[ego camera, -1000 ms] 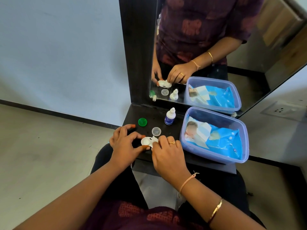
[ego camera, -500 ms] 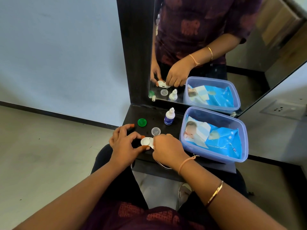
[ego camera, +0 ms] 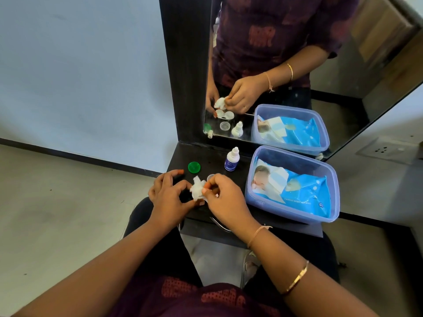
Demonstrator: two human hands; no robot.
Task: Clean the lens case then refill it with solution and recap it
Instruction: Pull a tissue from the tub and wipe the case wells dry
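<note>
Right hand (ego camera: 225, 197) pinched shut on a crumpled white wipe (ego camera: 197, 188), thumb and forefinger gripping its right edge, wad lifted just above the dark shelf (ego camera: 212, 161). Left hand (ego camera: 168, 196) curled narrow at 9 o'clock of the wad, thumb tip pressed toward a sliver of white at the wad's lower edge, probably the lens case (ego camera: 203, 200); direct view blocked by wipe and fingers, so grip on it cannot be told for sure. In the mirror (ego camera: 297, 65), the white lens case reflected lying flat under the wad, both wells uncapped.

Green cap (ego camera: 194, 167) lying on the shelf at 12 o'clock of the left hand, apart from it. Clear cap (ego camera: 210, 177) on the shelf just beyond the right fingertips, partly hidden. Small solution bottle (ego camera: 232, 159) upright at 1 o'clock of the hands, white nozzle up, blue label, near the mirror's base. Blue plastic tub (ego camera: 295, 213) at 3 o'clock of the hands, touching the shelf's right part, pack of baby wipes (ego camera: 302, 191) lying inside. Thread band and gold bangle on the right forearm.
</note>
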